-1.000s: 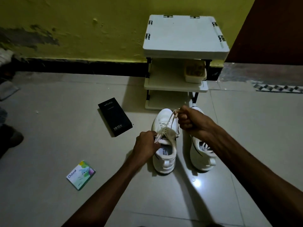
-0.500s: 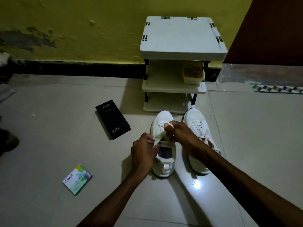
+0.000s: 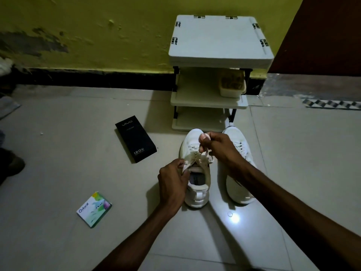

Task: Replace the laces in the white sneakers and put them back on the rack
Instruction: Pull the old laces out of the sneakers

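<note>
Two white sneakers stand side by side on the tiled floor, toes toward the white rack point(image 3: 219, 42). Over the left sneaker point(image 3: 196, 194) my left hand point(image 3: 172, 184) pinches the edge of the upper and a lace end at the left of the shoe's opening. My right hand point(image 3: 219, 148) hovers above the same shoe's lacing and pinches the white lace point(image 3: 204, 154), pulled up short from the eyelets. The right sneaker point(image 3: 239, 189) is laced and partly hidden under my right wrist.
A black phone box point(image 3: 135, 138) lies left of the sneakers. A small green-and-white packet point(image 3: 94, 209) sits nearer on the left. A cream container point(image 3: 232, 85) rests on the rack's middle shelf. A yellow wall and dark doorway stand behind.
My right hand dropped from a high pull down to the eyelets, then shifted slightly up over the toe area with the lace. My left hand stayed at the shoe's opening.
</note>
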`<action>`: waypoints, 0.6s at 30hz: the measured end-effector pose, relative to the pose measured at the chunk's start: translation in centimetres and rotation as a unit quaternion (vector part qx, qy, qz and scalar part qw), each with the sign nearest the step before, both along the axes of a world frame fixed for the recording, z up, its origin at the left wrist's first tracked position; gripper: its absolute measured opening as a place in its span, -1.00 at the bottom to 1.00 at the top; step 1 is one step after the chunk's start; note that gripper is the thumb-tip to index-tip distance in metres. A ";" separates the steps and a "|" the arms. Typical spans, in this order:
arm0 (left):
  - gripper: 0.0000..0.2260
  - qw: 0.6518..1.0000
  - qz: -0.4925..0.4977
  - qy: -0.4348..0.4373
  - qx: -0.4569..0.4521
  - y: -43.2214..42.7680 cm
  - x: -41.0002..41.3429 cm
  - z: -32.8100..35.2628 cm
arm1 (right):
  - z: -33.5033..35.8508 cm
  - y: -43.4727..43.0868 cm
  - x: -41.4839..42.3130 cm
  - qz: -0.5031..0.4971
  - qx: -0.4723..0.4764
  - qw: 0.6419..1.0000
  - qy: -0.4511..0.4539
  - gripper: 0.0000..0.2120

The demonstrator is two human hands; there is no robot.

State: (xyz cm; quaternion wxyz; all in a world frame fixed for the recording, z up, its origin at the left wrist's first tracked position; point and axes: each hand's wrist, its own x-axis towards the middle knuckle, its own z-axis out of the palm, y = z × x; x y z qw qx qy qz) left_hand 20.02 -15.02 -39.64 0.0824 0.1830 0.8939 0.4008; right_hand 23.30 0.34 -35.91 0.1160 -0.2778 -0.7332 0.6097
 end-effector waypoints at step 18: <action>-0.74 1.000 -0.003 0.009 0.017 -0.2 -0.1 -0.7 | -1.4 -2.4 1.6 0.208 0.502 0.818 -0.188 -0.76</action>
